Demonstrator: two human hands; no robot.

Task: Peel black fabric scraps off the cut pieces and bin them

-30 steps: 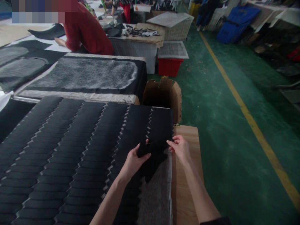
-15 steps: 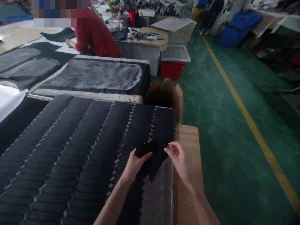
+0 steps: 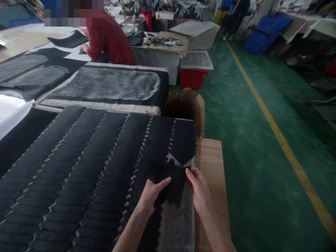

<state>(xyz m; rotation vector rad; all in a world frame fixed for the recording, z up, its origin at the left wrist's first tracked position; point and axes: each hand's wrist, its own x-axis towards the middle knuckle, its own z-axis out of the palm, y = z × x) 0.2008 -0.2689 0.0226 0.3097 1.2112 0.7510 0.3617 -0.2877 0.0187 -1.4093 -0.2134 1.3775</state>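
Note:
Black fabric pieces (image 3: pixel 174 185) are bunched in my left hand (image 3: pixel 154 190), its thumb pressed on top. At their upper right, my right hand (image 3: pixel 198 182) pinches the edge of a black piece between thumb and fingertips. Both hands are just above the table's right side. Under and left of them lie long rows of overlapping black fabric pieces (image 3: pixel 105 168), with zigzag pale gaps between the rows. The rightmost row ends in a point just beyond my hands. Nearer me, a strip of grey table covering (image 3: pixel 175 227) shows.
A wooden board (image 3: pixel 211 175) edges the table on the right. Beyond the table stand an open cardboard box (image 3: pixel 199 112) and a red bin (image 3: pixel 193 77). Across a neighbouring table leans a person in a red top (image 3: pixel 112 38). Green floor with a yellow line (image 3: pixel 273 126) runs along the right.
The right hand has moved slightly down and now pinches a piece against the bunch. A piece at the rightmost row's near end has come away, baring grey covering there.

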